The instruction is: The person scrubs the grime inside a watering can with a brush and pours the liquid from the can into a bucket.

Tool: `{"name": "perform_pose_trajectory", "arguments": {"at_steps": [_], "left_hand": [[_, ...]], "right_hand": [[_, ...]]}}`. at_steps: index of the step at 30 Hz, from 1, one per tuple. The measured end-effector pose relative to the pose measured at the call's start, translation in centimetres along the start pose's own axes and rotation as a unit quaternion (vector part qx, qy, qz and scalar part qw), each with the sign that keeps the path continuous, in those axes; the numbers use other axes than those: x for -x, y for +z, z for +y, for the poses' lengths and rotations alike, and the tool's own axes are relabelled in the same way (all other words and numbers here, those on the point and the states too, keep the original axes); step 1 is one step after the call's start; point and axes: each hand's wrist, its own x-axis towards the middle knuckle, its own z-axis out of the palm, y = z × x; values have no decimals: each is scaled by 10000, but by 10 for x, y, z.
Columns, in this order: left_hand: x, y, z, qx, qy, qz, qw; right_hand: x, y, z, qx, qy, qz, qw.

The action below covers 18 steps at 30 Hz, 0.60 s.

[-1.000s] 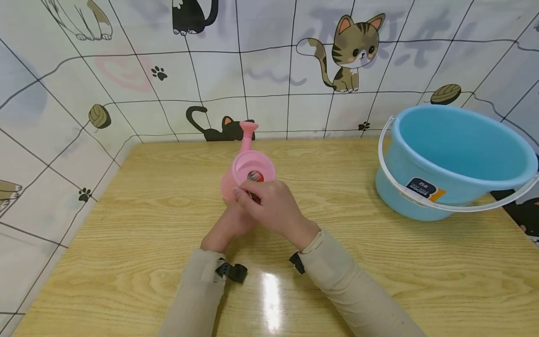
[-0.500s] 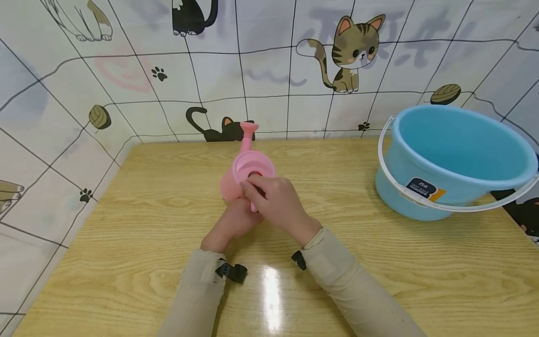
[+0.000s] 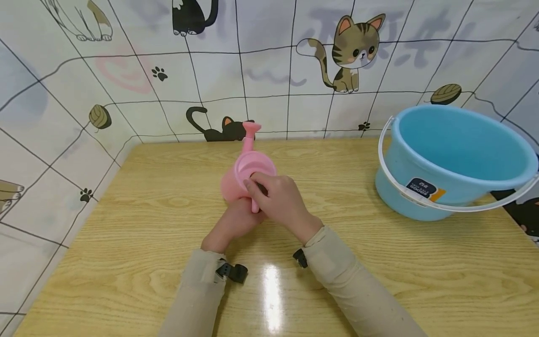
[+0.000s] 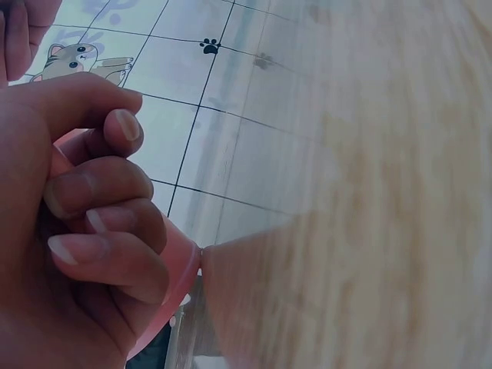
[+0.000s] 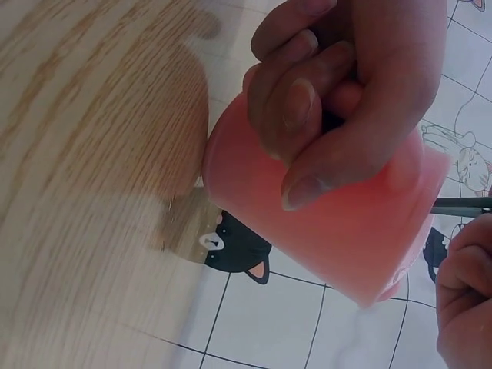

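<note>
A pink watering can [image 3: 232, 186] is at the middle back of the table, its spout toward the wall and its round opening facing up. My left hand [image 3: 239, 218] grips its handle on the near side, fingers curled in the left wrist view. My right hand [image 3: 281, 202] is over the near rim of the opening, thumb and fingers pinching. In the right wrist view, a thin dark grey rod [image 5: 460, 205] runs from the right hand's fingers [image 5: 470, 269] to the can's mouth. Its far part is hidden inside; I cannot tell its kind.
A large light-blue bucket [image 3: 425, 159] with a white handle [image 3: 455, 207] stands on the right of the wooden table [image 3: 126, 262]. Behind and to the left, a white wall covering [image 3: 269, 75] with cat drawings borders the table.
The right hand has shifted slightly right, and the red and silver part seen in the opening is now covered. The watering can has turned slightly, its spout a little further right.
</note>
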Motion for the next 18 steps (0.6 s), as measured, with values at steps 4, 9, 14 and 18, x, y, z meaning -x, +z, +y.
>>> {"name": "perform_pose_trajectory", "arguments": {"at_steps": [4,9,14,18], "left_hand": [[0,0,0,-101,-27,-23,9999],[1,-1,0,-182,94,-55,9998],[0,-3,-1,-207,383,-31,9990],[0,-3,-2,-242,497,5,9985]], "right_hand": [[0,0,0,88,-156,41,9998],[0,-1,-2,229,-439,99,9987],[-1,-1,-6,369,-685,45,9970],[0,-1,-9,402,-809,-17,9959]]}}
